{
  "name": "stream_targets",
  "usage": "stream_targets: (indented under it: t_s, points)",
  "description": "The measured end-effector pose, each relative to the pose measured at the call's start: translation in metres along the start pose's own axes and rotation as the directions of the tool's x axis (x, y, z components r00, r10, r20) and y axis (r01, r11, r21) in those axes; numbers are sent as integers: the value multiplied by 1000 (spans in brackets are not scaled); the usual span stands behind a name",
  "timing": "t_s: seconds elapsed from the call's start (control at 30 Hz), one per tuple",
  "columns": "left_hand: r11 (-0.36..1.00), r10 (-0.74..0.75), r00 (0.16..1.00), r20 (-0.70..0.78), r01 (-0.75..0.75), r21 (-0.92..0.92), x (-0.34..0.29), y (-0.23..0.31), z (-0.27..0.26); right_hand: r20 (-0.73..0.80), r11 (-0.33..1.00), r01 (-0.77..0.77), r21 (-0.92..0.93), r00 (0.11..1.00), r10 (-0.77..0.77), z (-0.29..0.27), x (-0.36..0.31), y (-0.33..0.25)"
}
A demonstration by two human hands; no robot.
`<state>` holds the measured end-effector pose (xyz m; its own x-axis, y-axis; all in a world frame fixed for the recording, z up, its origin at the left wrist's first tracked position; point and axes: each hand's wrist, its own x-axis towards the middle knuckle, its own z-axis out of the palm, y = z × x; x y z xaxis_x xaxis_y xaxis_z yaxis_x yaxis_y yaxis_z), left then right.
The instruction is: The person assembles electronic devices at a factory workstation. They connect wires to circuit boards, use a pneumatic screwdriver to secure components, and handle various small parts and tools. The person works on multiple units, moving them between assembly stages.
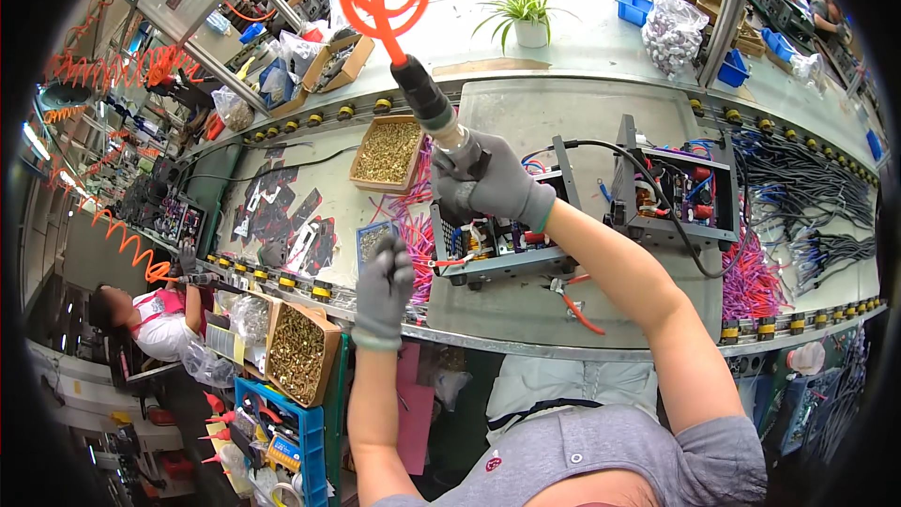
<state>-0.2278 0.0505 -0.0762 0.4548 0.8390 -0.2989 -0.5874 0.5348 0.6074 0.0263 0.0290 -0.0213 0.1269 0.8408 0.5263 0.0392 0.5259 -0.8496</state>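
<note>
My right hand (502, 183), in a grey glove, is wrapped round an air screwdriver (427, 103) that hangs from an orange coiled hose (383, 14). Below it sits a dark metal case (507, 263) with its top open and circuit parts and wires inside; the driver's tip is hidden by my hand. My left hand (383, 291), also gloved, has its fingers curled together left of the case. What it holds, if anything, cannot be made out. Beside it lies a small blue tray (374, 237) of little parts.
A second open case (680, 188) with a black cable stands to the right. Red-handled pliers (574, 305) lie in front. Around are a carton of brass-coloured screws (387, 152), purple wires (751, 272), black cables (798, 178) and a potted plant (530, 28). A co-worker (164, 319) is at left.
</note>
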Motion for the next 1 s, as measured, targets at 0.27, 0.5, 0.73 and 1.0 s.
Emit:
stream_targets:
  t_s: [0.27, 0.5, 0.73, 1.0]
  points:
    - [969, -243, 970, -7, 242, -50, -82, -93, -8, -135, 1000, 23, 3, 991, -22, -4, -18, -31]
    - [924, -341, 939, 38, 327, 198, -83, -134, 57, -166, 813, 112, 572, 986, -20, -19, -123, -110]
    - [846, -426, 807, 408, 516, -137, -73, -152, 74, -445, 886, 252, 390, 894, -58, -18, -153, -118]
    - [922, -257, 908, 332, 333, -197, -88, -164, 100, -232, 816, 357, 456, 932, -278, -33, -151, -119]
